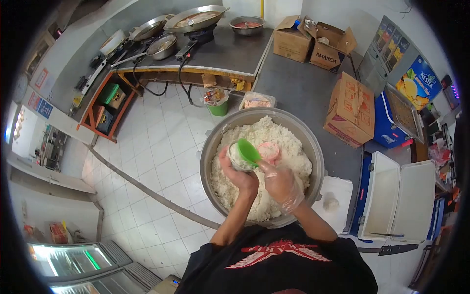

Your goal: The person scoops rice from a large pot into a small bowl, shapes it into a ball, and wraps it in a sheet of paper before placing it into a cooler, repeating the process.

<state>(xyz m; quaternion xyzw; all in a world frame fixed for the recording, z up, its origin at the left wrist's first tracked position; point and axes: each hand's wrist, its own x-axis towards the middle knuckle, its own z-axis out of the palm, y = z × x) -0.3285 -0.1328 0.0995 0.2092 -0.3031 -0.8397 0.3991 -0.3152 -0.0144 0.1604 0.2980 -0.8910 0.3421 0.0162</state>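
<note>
A large metal pot (pixel 317 147) full of cooked white rice (pixel 264 130) stands right in front of me. Above the rice, my left hand (pixel 241 177) cups a small clear bowl (pixel 231 159) that has rice in it. My right hand (pixel 280 185), in a thin clear plastic glove, is closed around the handle of a green rice paddle (pixel 247 151). The paddle's blade lies against the rice at the top of the bowl. Just beyond the right hand, a pink scoop (pixel 269 151) rests in the pot, with rice inside it.
Beyond the pot sits a plastic container (pixel 257 100), with a green bin (pixel 218 107) to its left. Cardboard boxes (pixel 348 110) stand on the dark counter (pixel 293 81) at right. An open white cooler (pixel 382 196) is near my right side. Pans (pixel 193 20) line the back counter.
</note>
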